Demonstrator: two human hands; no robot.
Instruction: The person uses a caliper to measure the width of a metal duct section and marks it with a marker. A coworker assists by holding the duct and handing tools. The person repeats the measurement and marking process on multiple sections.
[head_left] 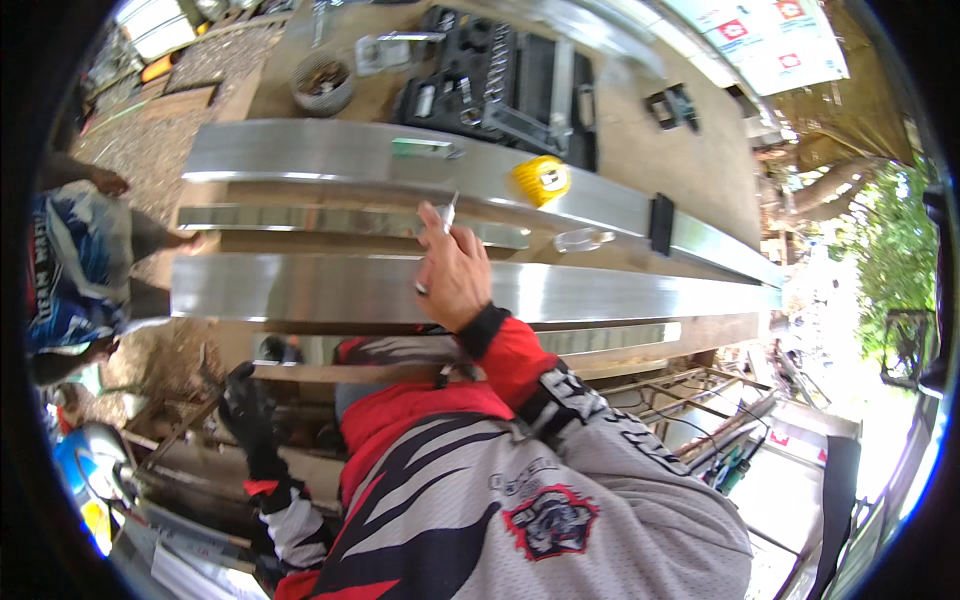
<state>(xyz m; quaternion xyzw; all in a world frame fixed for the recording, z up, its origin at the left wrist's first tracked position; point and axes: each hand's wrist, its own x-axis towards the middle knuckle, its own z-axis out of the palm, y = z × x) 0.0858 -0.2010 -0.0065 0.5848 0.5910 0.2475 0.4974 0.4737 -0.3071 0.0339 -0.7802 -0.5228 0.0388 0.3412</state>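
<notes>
My bare right hand (455, 275) is over the middle of the bench, above the near metal bar (330, 285). Its fingers close round a slim, pale, pen-like tool (449, 212) with a thin tip pointing away from me; its exact kind is unclear. My left hand (250, 415), in a black glove, hangs low at the left by the bench's near edge, fingers apart and nothing visible in it. Beyond my right hand runs the far metal bar (290, 150), bearing a yellow tape measure (541, 181) and a small green-and-clear item (425, 149). A clear bottle (583, 240) lies between the bars.
An opened black socket set (490, 85) and a mesh cup (323, 84) stand at the back. A black block (661, 223) sits across the far bar. Another person (85, 265) stands at the left end. Metal frames (700, 400) are at the lower right.
</notes>
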